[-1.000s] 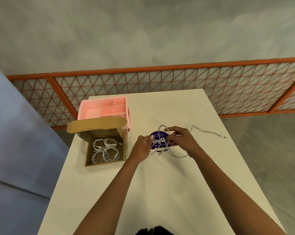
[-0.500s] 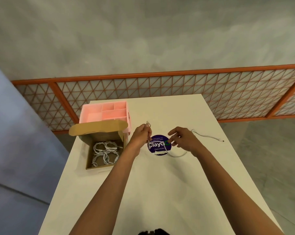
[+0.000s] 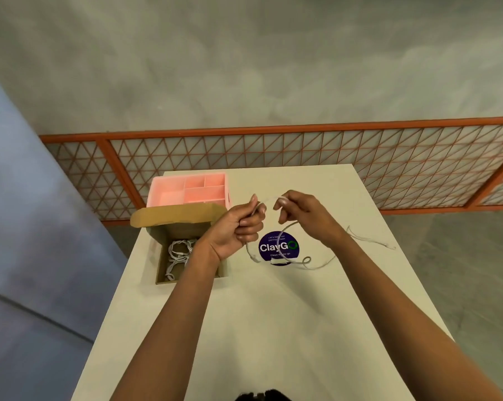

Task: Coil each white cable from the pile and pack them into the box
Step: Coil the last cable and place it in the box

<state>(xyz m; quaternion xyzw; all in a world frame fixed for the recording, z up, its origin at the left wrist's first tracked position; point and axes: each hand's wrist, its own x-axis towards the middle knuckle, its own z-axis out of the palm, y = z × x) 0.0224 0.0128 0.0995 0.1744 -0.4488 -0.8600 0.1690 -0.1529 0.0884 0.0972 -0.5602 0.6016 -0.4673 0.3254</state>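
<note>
A thin white cable (image 3: 319,266) runs between both hands above the table. My left hand (image 3: 238,224) grips one part of it in curled fingers. My right hand (image 3: 302,211) pinches it a little to the right, at about the same height. Below the hands the cable hangs in a loose loop over the table, and its tail trails off to the right. An open cardboard box (image 3: 162,264) stands at the table's left edge, with several coiled white cables (image 3: 178,250) inside. My left forearm hides part of the box.
A pink divided tray (image 3: 186,189) stands behind the box. A round purple sticker (image 3: 277,247) lies flat on the white table (image 3: 273,328) under the loop. Beyond the table's far edge runs an orange lattice railing (image 3: 273,146).
Both hands have risen from the table top and come close together, lifting the cable up into a loop. The camera has moved nearer.
</note>
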